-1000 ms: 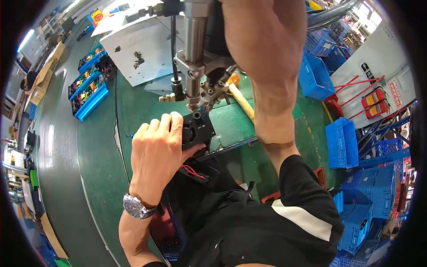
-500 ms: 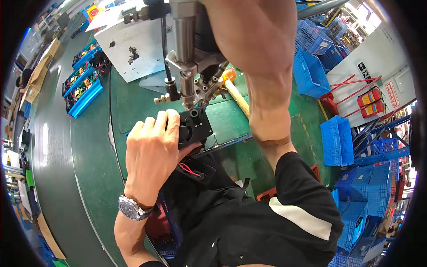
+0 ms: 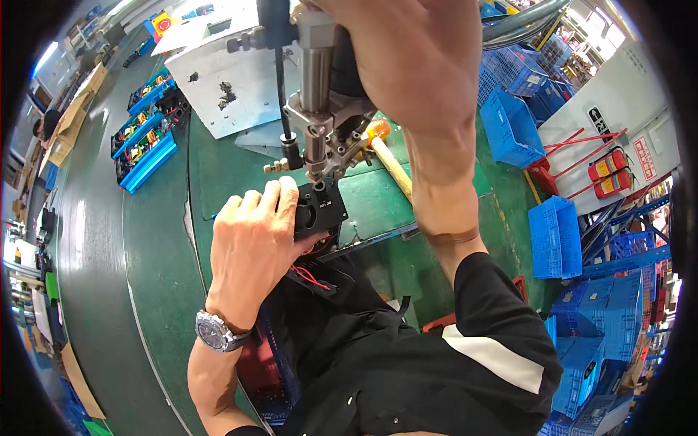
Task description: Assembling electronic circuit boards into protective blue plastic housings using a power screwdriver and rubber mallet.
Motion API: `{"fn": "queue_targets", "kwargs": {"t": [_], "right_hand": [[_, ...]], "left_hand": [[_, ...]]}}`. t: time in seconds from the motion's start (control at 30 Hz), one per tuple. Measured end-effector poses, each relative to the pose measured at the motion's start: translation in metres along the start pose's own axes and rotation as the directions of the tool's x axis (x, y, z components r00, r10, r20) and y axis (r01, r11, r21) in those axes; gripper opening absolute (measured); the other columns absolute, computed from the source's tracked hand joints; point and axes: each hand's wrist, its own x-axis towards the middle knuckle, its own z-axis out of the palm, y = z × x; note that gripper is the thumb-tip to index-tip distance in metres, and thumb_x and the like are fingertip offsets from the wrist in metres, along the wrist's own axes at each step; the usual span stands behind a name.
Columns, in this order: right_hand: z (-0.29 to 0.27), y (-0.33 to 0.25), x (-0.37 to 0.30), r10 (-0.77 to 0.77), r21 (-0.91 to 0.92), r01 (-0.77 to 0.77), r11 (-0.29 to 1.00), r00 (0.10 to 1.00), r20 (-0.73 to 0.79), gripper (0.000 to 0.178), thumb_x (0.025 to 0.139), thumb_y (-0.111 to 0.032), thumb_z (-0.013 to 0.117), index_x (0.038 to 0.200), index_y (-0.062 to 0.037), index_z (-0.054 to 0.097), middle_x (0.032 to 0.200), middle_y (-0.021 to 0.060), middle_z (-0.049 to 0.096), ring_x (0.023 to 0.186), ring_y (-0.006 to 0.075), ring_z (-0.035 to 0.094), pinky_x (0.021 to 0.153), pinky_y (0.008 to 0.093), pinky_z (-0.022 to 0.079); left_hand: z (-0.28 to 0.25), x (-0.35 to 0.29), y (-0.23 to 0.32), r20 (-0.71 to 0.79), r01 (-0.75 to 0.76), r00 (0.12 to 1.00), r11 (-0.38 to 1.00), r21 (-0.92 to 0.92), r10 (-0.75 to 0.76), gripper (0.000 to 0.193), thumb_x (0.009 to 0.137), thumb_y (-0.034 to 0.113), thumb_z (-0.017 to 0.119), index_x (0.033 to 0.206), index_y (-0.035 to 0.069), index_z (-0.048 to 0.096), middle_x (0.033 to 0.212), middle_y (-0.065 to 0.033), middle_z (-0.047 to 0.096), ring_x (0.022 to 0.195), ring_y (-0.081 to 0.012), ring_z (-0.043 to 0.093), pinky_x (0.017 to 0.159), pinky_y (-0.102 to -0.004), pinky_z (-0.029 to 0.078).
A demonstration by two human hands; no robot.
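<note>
My left hand (image 3: 251, 236) is closed over the left side of a black panel (image 3: 332, 208) with cut-out holes, thumb underneath. Red wires (image 3: 309, 277) show below the panel, near my lap. From above, my right hand (image 3: 411, 62) grips a power screwdriver (image 3: 316, 80) with a metal barrel, a jaw-like nose and a thin hose. Most of its fingers are hidden behind the wrist or cut off by the upper edge. The screwdriver stands nearly upright, its tip at the panel's far edge beside a round hole; whether it touches is hard to tell.
A hammer (image 3: 390, 166) with an orange head lies on the green bench, right of the screwdriver. Behind stands a pale metal box (image 3: 240, 80). Blue-cased units with circuit parts (image 3: 149, 160) sit at the far left. Blue crates (image 3: 554, 236) and fire extinguishers (image 3: 611, 174) stand at right.
The view has shifted slightly, moving the surroundings a little. The screwdriver's tip sits slightly closer to the panel's far edge. Both hands keep their hold.
</note>
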Motion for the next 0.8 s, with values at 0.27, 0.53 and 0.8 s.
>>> {"fn": "queue_targets", "kwargs": {"t": [0.27,0.53,0.8], "right_hand": [[-0.001,-0.002,0.004,0.027,-0.042,-0.027,0.999,1.0,0.014,0.035,0.095,-0.014,0.069,0.12,0.0046,0.053,0.073,0.0016,0.058,0.057,0.0078,0.055,0.047,0.0249,0.046],[0.002,0.001,0.012,0.036,0.039,-0.042,0.998,0.987,0.154,0.037,0.092,-0.009,0.066,0.122,0.0059,0.051,0.069,0.0001,0.055,0.054,0.008,0.054,0.044,0.026,0.045],[0.001,-0.008,-0.003,0.224,0.01,-0.225,0.974,0.974,0.04,0.027,0.089,-0.012,0.072,0.069,0.0032,0.063,0.06,0.0005,0.06,0.05,0.0075,0.055,0.044,0.0276,0.042]], "left_hand": [[0.001,0.0,0.001,-0.008,-0.027,1.0,1.0,0.005,0.027,0.068,0.074,0.047,0.083,0.119,0.0,0.063,0.098,-0.0071,0.064,0.083,-0.0223,0.063,0.074,-0.0354,0.049],[-0.001,-0.001,-0.001,0.052,0.0,0.999,0.999,0.037,-0.002,0.068,0.073,0.046,0.085,0.12,0.001,0.064,0.101,-0.0074,0.066,0.085,-0.0229,0.063,0.075,-0.0357,0.049],[0.0,-0.003,0.003,0.035,0.017,0.999,1.0,0.022,-0.018,0.072,0.071,0.048,0.085,0.121,0.001,0.063,0.103,-0.0089,0.066,0.085,-0.0237,0.063,0.074,-0.0375,0.05]]}}
